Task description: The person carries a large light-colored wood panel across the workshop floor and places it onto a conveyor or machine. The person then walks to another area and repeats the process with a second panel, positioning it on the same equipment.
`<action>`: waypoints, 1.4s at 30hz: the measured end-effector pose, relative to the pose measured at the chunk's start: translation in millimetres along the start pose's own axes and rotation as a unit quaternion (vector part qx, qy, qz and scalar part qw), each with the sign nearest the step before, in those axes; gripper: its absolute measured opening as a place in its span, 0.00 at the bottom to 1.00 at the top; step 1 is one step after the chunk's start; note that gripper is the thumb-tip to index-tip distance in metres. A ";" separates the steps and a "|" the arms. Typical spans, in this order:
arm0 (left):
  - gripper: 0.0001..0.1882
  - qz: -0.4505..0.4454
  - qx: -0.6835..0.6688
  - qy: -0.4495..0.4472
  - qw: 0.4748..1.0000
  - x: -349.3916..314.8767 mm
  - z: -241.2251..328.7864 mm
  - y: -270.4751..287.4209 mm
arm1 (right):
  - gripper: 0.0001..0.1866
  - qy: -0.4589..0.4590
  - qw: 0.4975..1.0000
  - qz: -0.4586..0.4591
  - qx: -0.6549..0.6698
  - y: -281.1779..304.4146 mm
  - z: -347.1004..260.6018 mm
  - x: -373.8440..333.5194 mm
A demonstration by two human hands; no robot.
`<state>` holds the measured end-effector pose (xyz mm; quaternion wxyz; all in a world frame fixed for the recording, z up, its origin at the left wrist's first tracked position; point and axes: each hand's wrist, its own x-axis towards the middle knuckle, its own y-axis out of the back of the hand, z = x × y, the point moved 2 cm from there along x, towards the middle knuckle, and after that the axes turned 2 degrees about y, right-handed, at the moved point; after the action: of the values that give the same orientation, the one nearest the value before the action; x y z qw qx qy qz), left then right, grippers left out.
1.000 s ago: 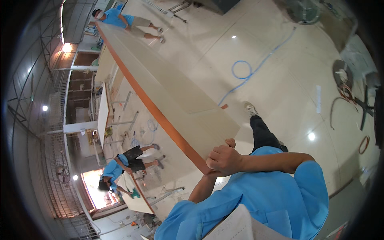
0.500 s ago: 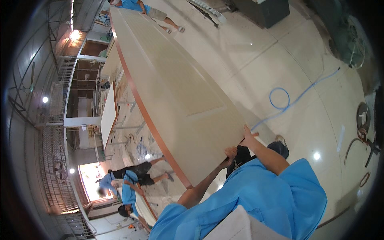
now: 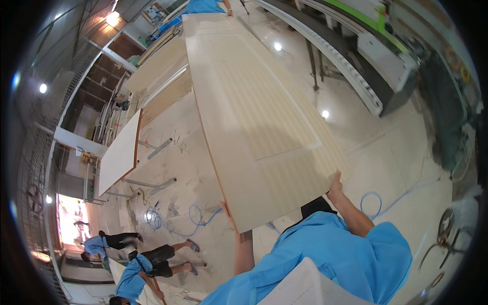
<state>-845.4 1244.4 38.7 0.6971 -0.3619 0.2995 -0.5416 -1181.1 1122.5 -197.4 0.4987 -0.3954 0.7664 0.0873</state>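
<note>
A long cream door panel [image 3: 244, 112] with a rectangular outline on its face and a reddish-brown edge stretches away from me, held off the floor. My right hand [image 3: 335, 187] grips its near right corner, thumb on the upper face and fingers mostly hidden beneath. At the near left edge, my left hand [image 3: 227, 213] holds the panel's side; the palm is hidden below it. A person in a blue shirt [image 3: 203, 6] is at the far end, with one hand [image 3: 230, 12] near the panel's far corner.
A white board [image 3: 119, 155] lies on metal-legged supports at left. Blue hose [image 3: 195, 216] curls over the floor. A long machine [image 3: 351, 61] stands at far right. Two people in blue [image 3: 134, 279] work at lower left. Sheets [image 3: 157, 66] are stacked behind.
My left hand has shifted from the panel's near end to its left side edge. The panel now shows less of its reddish edge, and my view has turned, bringing the right-hand machine into sight.
</note>
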 end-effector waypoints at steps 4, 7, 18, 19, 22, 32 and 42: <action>0.29 0.084 0.073 -0.057 0.992 131.2 32.7 12.2 | 0.47 0.061 0.997 -0.034 0.025 -115.6 -26.0 64.1; 0.27 0.153 0.069 -0.075 0.983 222.7 41.9 24.7 | 0.44 0.060 0.998 -0.014 0.017 -200.0 -53.2 88.8; 0.27 0.135 0.130 0.094 0.978 568.4 123.6 107.9 | 0.39 0.102 0.993 -0.053 0.021 -510.9 -176.2 153.0; 0.27 0.130 0.158 0.079 0.976 601.4 125.5 115.4 | 0.39 0.104 0.993 -0.043 0.021 -540.2 -182.3 168.6; 0.28 0.185 0.185 0.098 0.960 691.1 136.1 135.0 | 0.38 0.128 0.990 -0.047 0.038 -625.4 -196.9 209.2; 0.31 0.172 0.356 0.115 0.911 1022.8 222.9 128.3 | 0.39 0.120 0.989 -0.081 0.032 -915.6 -254.6 320.7; 0.30 0.202 0.326 0.127 0.915 1342.2 248.2 130.6 | 0.36 0.093 0.994 -0.062 0.007 -1197.4 -363.2 439.8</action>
<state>-260.2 4.4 34.7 0.8267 0.0258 0.2593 -0.4986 -687.2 -102.3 -74.9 0.4325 -0.4453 0.7839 0.0131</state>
